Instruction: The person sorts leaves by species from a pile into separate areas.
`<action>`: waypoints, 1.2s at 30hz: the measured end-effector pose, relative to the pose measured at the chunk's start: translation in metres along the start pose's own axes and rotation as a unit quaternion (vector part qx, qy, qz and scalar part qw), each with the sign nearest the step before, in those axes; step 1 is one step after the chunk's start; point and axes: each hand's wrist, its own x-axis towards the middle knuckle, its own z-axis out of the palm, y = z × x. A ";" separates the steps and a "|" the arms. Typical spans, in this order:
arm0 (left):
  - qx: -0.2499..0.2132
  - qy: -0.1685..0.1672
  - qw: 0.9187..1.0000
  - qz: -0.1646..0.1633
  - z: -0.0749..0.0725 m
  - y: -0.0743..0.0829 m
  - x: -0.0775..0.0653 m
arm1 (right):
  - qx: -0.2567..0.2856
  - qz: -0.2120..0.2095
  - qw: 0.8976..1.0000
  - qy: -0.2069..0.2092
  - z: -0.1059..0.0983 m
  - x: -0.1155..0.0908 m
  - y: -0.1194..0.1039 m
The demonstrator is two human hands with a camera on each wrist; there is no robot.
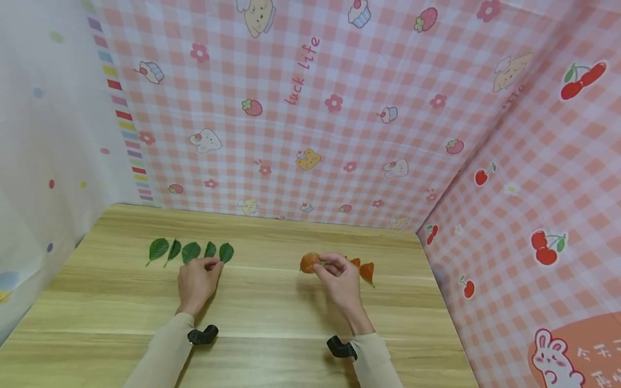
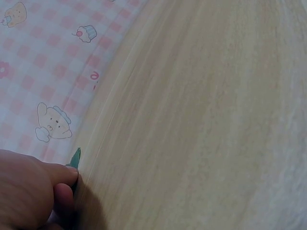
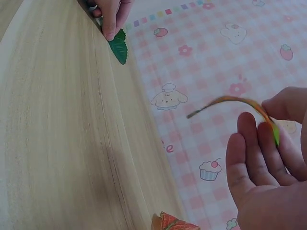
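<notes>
Several green leaves lie in a row at the table's left. My left hand (image 1: pixel 198 284) pinches the lower end of the rightmost green leaf (image 1: pixel 226 251), which rests at the tabletop. In the right wrist view that leaf (image 3: pixel 119 48) points away from the fingertips. Raised above the table, my right hand (image 1: pixel 342 285) holds an orange leaf (image 1: pixel 309 263) between thumb and fingers. The right wrist view shows this leaf (image 3: pixel 232 99) nearly edge-on, curved, its stem pointing left. Behind the right hand, another orange leaf (image 1: pixel 367 272) lies on the table, with more orange partly hidden beside it.
The wooden table (image 1: pixel 271 355) meets a pink checked cloth (image 1: pixel 271 129) at the back and another patterned cloth (image 1: pixel 524 205) on the right. A white dotted cloth (image 1: pixel 43 129) hangs at the left. Black wrist cameras sit on both sleeves.
</notes>
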 end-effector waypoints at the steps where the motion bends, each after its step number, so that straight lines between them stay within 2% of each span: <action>1: 0.001 -0.001 1.000 -0.001 0.000 0.000 0.000 | 0.002 0.003 1.000 0.004 0.000 0.000 0.000; 7: 0.001 -0.004 1.000 -0.006 0.000 0.000 0.000 | 0.014 -0.016 0.999 0.028 0.001 0.001 0.000; 14: 0.001 -0.002 1.000 -0.005 0.000 0.000 0.000 | 0.006 -0.051 0.998 0.035 0.000 0.002 0.001; 22: -0.002 0.006 1.000 0.001 0.000 0.000 0.000 | 0.022 -0.024 0.998 0.050 -0.003 0.000 -0.002; 31: 0.002 0.008 1.000 0.002 0.002 -0.002 0.000 | 0.004 -0.058 0.996 0.065 -0.015 -0.001 -0.004; 36: 0.003 0.006 1.000 -0.001 0.003 -0.001 0.001 | 0.002 -0.055 0.994 0.090 -0.025 -0.004 -0.005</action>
